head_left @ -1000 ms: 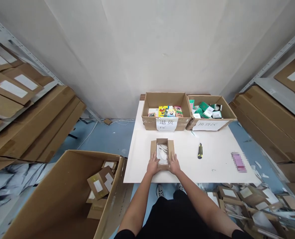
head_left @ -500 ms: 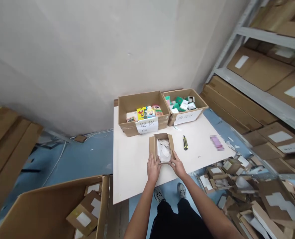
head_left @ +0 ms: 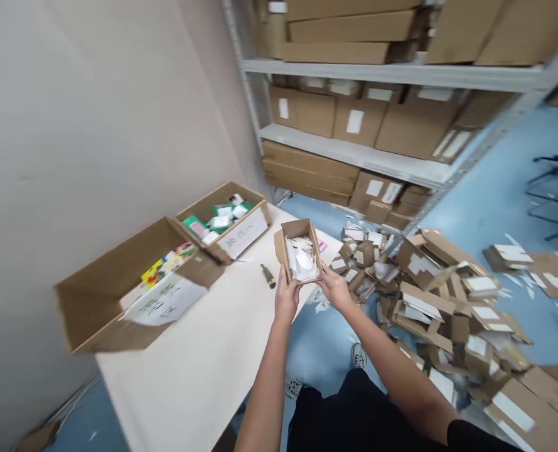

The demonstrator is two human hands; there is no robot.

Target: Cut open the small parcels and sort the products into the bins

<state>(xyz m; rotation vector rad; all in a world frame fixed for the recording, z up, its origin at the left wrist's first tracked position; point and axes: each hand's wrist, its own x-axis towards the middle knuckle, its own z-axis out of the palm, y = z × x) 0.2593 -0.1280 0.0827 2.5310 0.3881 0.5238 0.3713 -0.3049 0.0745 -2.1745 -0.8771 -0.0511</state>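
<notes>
Head view had the open carton (head_left: 281, 248) near frame centre, white wrapping (head_left: 303, 261) inside, left hand (head_left: 286, 297) and right hand (head_left: 334, 289) with fingers clamped on its near end; tilting it could have spilled the wrapping toward heaped boxes (head_left: 422, 307), lower right.

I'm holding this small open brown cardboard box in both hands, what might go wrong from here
If the small open brown cardboard box tips over, its crumpled white contents could spill. The loose black-and-yellow utility knife on the white rectangular table might get knocked. The scattered brown cardboard boxes on the blue floor could trip you.
</notes>
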